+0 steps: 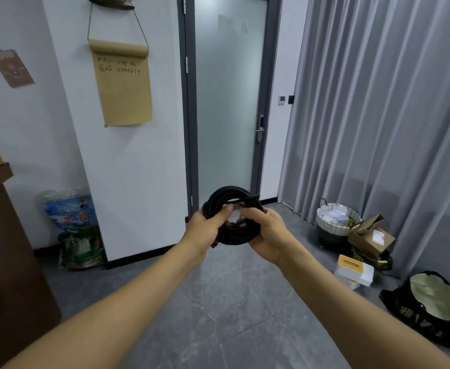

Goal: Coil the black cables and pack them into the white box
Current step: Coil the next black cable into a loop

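Note:
A black cable [228, 194] wound into a round coil hangs in the air before me, at chest height in front of the glass door. My left hand [205, 229] grips the coil's left side, thumb laid over the strands. My right hand [266, 235] grips the right side, its fingers pinching the cable near the coil's middle. A white box [358, 272] with a yellow top lies on the floor at the right, well apart from both hands.
A woven basket [335, 217], a cardboard box [370, 237] and a black bag [431, 307] stand along the grey curtain at right. A printed sack [75, 230] leans on the wall at left, beside a brown cabinet [8, 262]. Grey tiled floor lies below.

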Demonstrator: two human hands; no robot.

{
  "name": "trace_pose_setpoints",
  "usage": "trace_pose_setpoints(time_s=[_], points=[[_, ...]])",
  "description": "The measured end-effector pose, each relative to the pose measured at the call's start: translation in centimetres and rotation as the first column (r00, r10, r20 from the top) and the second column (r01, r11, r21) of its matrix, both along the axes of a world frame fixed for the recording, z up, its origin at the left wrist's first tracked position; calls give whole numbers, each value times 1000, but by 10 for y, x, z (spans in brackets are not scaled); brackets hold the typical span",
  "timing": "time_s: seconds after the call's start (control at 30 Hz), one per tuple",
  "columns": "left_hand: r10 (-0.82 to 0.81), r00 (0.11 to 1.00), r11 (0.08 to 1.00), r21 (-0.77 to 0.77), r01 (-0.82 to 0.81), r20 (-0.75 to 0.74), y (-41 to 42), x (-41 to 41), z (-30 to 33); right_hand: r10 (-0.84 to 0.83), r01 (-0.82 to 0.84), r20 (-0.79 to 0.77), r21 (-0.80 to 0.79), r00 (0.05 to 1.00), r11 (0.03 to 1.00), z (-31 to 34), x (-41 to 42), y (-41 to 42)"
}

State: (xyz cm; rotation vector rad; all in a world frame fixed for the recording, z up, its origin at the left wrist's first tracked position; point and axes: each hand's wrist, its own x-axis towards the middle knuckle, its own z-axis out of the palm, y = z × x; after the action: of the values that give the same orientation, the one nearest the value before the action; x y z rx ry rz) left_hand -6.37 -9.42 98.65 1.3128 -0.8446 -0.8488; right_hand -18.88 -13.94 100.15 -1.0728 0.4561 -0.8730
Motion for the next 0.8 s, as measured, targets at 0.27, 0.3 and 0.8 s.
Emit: trace_pose_setpoints(time_s=[0.27, 0.3, 0.8], points=[[261, 946, 965, -84, -249, 190, -3, -8, -8, -136, 39, -488, -203, 862, 978, 4, -6, -9], [311, 924, 950, -91, -298, 221, -4, -6, -9, -225, 79, -547, -278, 806, 957, 4, -6, -10], [469, 816, 879, -266, -396, 338, -7, 0, -3, -181, 261, -512, 90, 840, 961, 15, 39, 6]])
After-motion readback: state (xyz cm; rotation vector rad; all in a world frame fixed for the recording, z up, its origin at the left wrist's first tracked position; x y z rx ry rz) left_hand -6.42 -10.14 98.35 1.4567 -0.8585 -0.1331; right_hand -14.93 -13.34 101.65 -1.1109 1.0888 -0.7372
